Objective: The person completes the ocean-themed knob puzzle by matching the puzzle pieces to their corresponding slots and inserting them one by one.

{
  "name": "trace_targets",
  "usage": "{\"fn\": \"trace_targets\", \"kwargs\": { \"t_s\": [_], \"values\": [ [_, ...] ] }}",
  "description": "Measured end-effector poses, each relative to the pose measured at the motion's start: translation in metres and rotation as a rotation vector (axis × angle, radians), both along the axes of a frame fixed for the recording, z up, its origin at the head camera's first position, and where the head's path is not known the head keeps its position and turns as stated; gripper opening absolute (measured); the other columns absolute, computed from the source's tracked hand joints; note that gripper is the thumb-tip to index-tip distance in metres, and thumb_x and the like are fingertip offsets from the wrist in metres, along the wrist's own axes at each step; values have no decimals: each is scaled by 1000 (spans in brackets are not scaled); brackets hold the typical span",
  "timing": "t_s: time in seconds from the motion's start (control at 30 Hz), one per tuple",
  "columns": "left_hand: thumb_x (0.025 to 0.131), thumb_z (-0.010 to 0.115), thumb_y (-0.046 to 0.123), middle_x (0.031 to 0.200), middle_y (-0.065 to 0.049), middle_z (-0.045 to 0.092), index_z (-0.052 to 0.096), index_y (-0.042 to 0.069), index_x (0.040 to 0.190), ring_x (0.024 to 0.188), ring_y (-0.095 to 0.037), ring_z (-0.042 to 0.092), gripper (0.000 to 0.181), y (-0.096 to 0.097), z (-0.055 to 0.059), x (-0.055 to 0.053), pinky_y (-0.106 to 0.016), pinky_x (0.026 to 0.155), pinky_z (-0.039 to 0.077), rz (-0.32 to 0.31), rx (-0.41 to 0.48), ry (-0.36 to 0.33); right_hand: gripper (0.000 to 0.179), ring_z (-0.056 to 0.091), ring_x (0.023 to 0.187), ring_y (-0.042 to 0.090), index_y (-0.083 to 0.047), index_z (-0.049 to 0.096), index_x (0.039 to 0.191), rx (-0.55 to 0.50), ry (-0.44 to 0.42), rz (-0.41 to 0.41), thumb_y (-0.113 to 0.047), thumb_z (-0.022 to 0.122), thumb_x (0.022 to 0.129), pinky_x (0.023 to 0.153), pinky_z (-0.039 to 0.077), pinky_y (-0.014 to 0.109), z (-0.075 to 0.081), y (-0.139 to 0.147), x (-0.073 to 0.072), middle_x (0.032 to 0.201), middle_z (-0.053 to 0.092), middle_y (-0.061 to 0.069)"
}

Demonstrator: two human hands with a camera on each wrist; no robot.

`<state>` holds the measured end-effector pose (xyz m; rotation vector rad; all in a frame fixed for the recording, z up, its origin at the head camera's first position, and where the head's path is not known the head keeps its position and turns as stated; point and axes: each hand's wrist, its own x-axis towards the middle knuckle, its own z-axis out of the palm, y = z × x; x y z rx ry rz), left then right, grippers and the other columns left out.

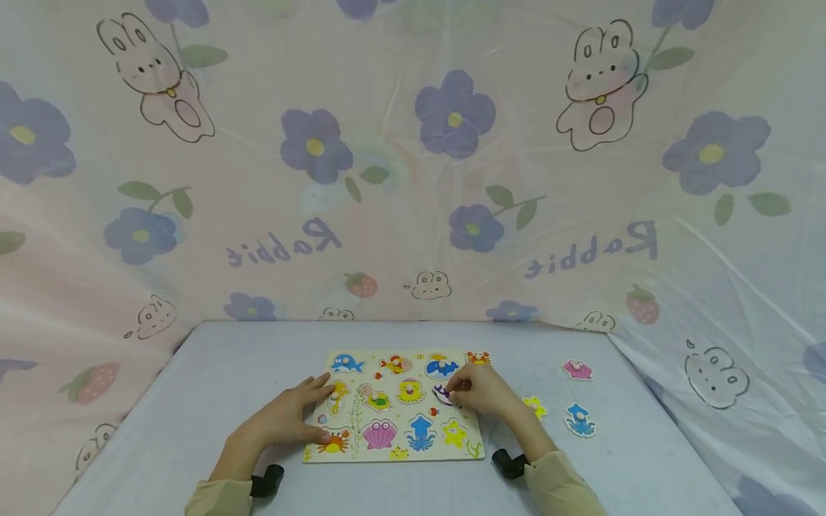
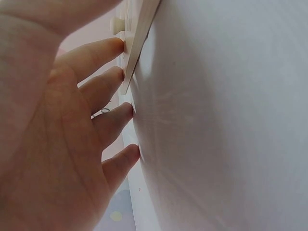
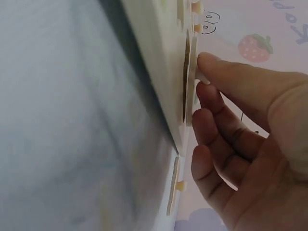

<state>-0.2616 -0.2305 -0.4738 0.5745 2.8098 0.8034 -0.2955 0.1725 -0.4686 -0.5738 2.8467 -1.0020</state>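
A pale puzzle board with colourful sea animals lies on the table. My right hand pinches a purple-and-white sea-animal puzzle piece at the board's right side; fingers hide much of it. In the right wrist view, that piece stands nearly parallel to the board face, thumb and index finger at its outer side. My left hand rests on the board's left edge with fingers spread, thumb by the orange crab picture, other fingertips by the yellow seahorse. The left wrist view shows fingertips along the board edge.
Right of the board lie loose pieces: a crab by the top corner, a pink shell, a yellow starfish and a blue squid. A patterned curtain hangs behind the white table.
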Motion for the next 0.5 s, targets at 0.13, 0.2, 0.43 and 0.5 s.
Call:
{"fn": "trace_targets", "kwargs": {
  "t_s": [0.13, 0.2, 0.43, 0.5],
  "values": [
    [71, 93, 49, 166, -11, 37, 56, 13, 151, 153, -50, 25, 96, 0, 1, 0, -79, 114, 25, 6, 3, 4, 8, 56, 77, 13, -15, 81, 94, -17, -15, 3, -9, 82, 89, 63, 47, 24, 1, 0, 0, 85, 67, -9],
    [70, 93, 49, 166, -11, 37, 56, 12, 151, 153, -50, 25, 96, 0, 2, 0, -79, 114, 25, 7, 8, 3, 8, 56, 77, 13, -15, 81, 94, -21, -21, 7, -9, 82, 89, 64, 48, 24, 1, 0, 0, 85, 68, -9],
    [70, 94, 48, 166, -12, 37, 56, 11, 151, 153, -50, 25, 96, 2, 2, 1, -79, 115, 23, 9, 16, -3, 6, 57, 79, 14, -15, 81, 93, -21, -34, 38, -10, 82, 90, 67, 50, 25, -2, 0, 1, 87, 70, -9],
    [70, 94, 48, 166, -12, 38, 56, 12, 151, 153, -50, 26, 96, 2, 1, 1, -79, 115, 24, 10, 15, 0, 6, 58, 80, 14, -14, 81, 93, -28, -40, 40, -9, 82, 90, 67, 50, 25, -3, 1, 1, 87, 70, -9]
  ]
}}
